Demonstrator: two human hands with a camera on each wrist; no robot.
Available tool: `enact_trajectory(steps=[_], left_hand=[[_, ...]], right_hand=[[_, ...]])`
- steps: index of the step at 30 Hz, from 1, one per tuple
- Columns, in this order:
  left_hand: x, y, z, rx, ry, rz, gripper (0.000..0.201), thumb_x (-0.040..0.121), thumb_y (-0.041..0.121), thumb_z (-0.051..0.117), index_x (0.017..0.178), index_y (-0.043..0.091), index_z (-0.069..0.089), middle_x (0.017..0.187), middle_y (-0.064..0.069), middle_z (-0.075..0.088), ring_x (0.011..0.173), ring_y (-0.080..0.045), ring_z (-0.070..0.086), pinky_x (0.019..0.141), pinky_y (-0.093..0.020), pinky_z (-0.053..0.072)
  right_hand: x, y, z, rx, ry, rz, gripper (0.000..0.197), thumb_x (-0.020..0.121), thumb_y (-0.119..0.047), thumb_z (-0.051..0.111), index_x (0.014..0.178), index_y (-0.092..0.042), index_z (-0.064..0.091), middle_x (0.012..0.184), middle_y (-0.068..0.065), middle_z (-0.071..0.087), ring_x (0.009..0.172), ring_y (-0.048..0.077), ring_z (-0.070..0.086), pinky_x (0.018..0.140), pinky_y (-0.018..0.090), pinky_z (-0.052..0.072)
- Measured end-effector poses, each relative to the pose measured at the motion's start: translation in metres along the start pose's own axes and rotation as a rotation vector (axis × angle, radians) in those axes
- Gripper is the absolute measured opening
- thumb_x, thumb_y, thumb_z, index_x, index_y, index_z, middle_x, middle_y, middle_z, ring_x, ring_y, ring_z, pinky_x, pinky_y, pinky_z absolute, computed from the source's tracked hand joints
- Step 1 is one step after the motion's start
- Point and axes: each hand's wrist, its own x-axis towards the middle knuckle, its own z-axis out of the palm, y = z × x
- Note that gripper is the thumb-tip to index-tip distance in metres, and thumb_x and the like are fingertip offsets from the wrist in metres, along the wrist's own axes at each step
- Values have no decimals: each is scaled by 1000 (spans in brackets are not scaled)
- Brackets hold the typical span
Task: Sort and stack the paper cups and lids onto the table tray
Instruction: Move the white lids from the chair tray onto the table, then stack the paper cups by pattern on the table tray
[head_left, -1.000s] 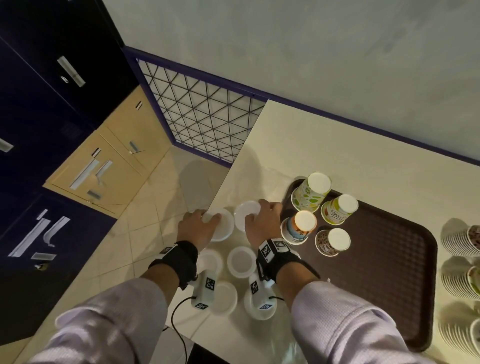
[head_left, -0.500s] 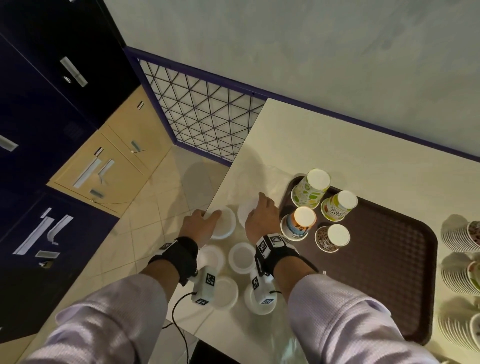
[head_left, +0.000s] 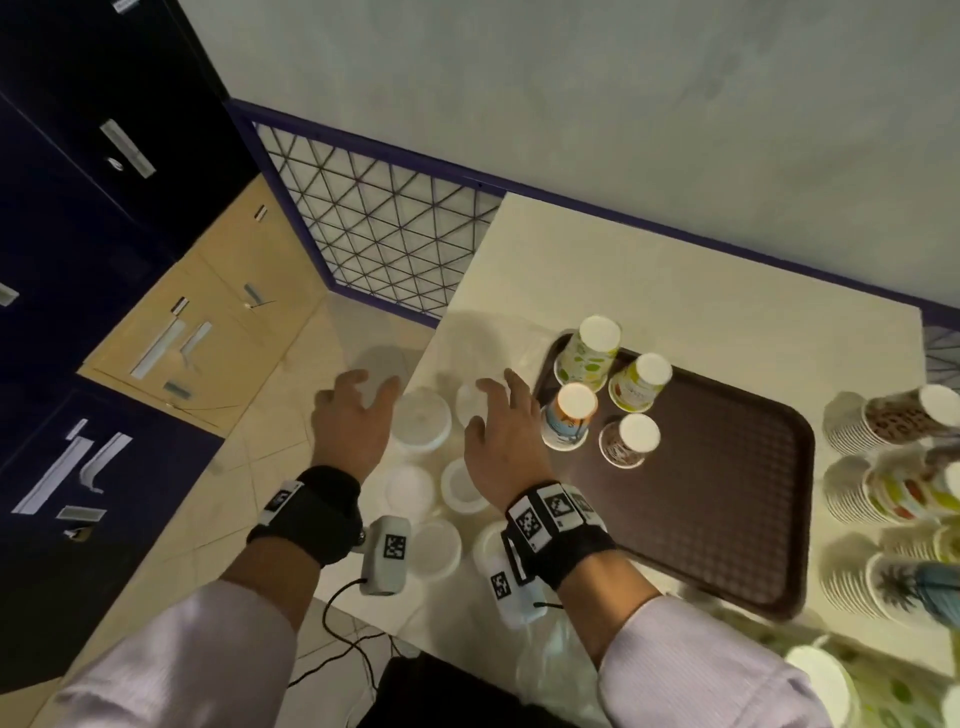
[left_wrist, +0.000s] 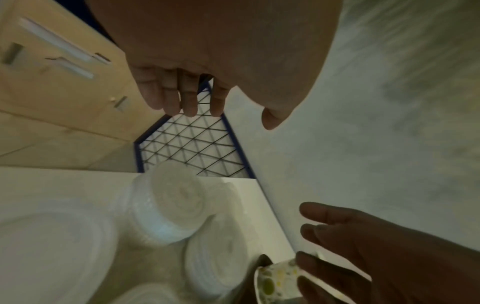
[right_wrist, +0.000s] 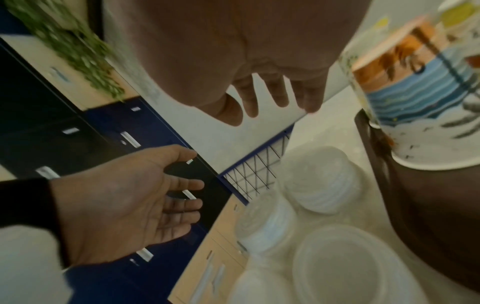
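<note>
Both your hands have come up off the lid stacks they were resting on a moment ago — your left hand (head_left: 353, 426) and right hand (head_left: 501, 441) now hover with fingers spread and relaxed, holding nothing. Judging by that, the two far stacks are squared off on the tabletop (head_left: 701, 291) and none has yet crossed to the tray (head_left: 727, 493), so the lid half of the job looks unstarted. Nearest you, left of the tray, sit two lid stacks (head_left: 434, 548) by your wrists; beyond them two more, and farthest the taller stack (head_left: 421, 421) just right of your left hand. On the tray's far left corner stand four upside-down cup stacks (head_left: 566, 415), touching or nearly so; more cups (head_left: 883, 421) lie on their sides right of the tray. The head view shows only the backs of your hands — the right wrist view shows your left palm (right_wrist: 124, 205) open and bare, and the left wrist view shows the ribbed edges of the lids (left_wrist: 171, 205), blurred.
</note>
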Motion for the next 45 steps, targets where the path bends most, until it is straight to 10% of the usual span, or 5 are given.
enact_trajectory(steps=[9, 14, 19, 28, 45], left_hand=[[-95, 46, -29, -240, -53, 349, 29, 96, 45, 65, 123, 39, 58, 113, 6, 62, 98, 3, 58, 90, -25, 44], [-145, 71, -12, -251, -353, 487, 32, 90, 46, 64, 121, 47, 58, 100, 6, 67, 97, -19, 66, 89, -35, 51], [-187, 90, 38, -115, -648, 606, 37, 98, 15, 69, 123, 40, 58, 96, 3, 67, 91, -17, 67, 83, -32, 53], [-249, 75, 148, 173, -910, 598, 64, 80, 39, 88, 134, 37, 53, 113, 13, 61, 93, -2, 65, 77, -22, 55], [-276, 31, 241, 256, -972, 505, 74, 58, 57, 81, 126, 36, 61, 116, 11, 71, 108, -14, 69, 94, -46, 59]], right_hand=[[-105, -9, -92, 160, 0, -173, 19, 92, -5, 56, 105, -11, 68, 108, 4, 57, 86, 10, 55, 80, 18, 44], [-156, 2, -147, 196, 7, -111, 17, 95, -10, 58, 106, -17, 69, 105, -3, 62, 81, 8, 59, 70, 9, 43], [-202, 34, -200, 170, 187, -88, 16, 96, -9, 61, 102, -21, 70, 96, -11, 60, 82, 8, 58, 70, 17, 45], [-276, 113, -237, -161, 191, 27, 29, 89, -23, 64, 118, -26, 64, 118, -8, 53, 109, 15, 49, 89, 22, 40], [-260, 132, -203, -416, -170, 198, 49, 95, -35, 59, 142, -35, 45, 131, 5, 41, 116, 31, 42, 90, 40, 47]])
